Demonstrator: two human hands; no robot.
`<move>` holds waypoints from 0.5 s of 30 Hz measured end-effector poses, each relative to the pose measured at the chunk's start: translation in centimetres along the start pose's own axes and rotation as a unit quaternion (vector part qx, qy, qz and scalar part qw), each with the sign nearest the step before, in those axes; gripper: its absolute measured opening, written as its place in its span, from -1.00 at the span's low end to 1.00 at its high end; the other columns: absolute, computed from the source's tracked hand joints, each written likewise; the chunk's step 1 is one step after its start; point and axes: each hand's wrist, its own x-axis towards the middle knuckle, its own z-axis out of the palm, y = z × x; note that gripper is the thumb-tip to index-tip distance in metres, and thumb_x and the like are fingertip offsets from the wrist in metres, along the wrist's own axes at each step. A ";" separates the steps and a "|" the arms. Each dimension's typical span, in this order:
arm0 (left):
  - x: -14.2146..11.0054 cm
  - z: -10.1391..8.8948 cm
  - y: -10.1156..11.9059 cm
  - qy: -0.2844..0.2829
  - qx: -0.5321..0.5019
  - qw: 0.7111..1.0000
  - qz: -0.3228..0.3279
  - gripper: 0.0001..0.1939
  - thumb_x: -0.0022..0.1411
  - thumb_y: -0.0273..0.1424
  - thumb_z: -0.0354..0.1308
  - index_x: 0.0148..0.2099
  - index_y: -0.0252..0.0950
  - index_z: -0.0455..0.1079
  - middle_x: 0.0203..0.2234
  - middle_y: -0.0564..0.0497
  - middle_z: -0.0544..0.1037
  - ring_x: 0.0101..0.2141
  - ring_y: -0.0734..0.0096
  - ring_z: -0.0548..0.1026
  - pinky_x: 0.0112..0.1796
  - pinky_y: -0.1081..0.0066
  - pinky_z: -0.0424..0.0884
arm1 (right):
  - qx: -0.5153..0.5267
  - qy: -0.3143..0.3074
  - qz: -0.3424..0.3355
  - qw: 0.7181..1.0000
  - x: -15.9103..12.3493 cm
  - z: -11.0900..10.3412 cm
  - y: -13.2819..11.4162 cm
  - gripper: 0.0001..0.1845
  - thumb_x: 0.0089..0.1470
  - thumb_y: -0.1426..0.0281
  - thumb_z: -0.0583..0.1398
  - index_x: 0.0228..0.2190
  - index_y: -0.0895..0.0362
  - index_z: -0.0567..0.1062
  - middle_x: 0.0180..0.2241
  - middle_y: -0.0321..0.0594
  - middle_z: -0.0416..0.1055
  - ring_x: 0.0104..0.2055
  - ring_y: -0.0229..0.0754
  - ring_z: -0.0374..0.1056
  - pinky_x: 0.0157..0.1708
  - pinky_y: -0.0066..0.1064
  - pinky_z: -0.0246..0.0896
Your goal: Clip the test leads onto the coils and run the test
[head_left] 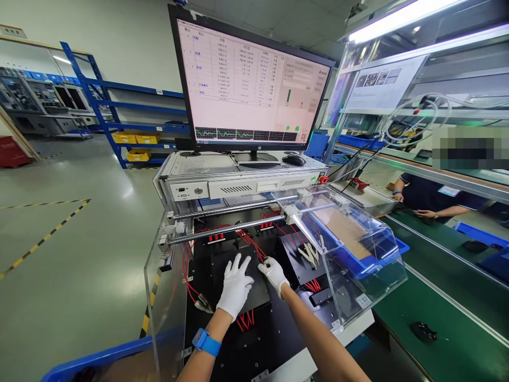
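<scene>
My left hand (237, 284), in a white glove with a blue wristband (207, 342), rests with fingers spread on a black plate (256, 292) of the test fixture. Beside it, my gloved right hand (273, 273) is closed at the plate's right edge, where a bundle of red wires (254, 244) runs into its fingertips. Whatever is at the ends of these wires is hidden by the fingers. Metal clips (204, 303) on red leads lie left of my left hand. More clips (309, 254) lie on a second black plate (294, 268) to the right.
A monitor (254, 85) with green result text stands on the tester box (238, 185). A clear hinged cover (358, 276) juts out on the right, near a blue tray (402, 248). A green conveyor (417, 302) runs alongside; a co-worker (433, 193) sits beyond.
</scene>
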 end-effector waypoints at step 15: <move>-3.7 -0.4 -0.9 0.088 -0.033 0.996 0.005 -0.86 0.14 -0.38 0.13 -0.27 -0.08 0.49 -0.11 0.08 0.49 0.08 0.16 0.27 0.09 -0.03 0.15 | 0.242 -0.093 0.121 0.958 -0.5 -1.1 -6.7 -0.24 -0.05 0.24 0.16 0.17 0.09 0.07 -0.62 -0.39 0.28 -0.73 -0.38 0.10 -0.71 -0.55 -0.09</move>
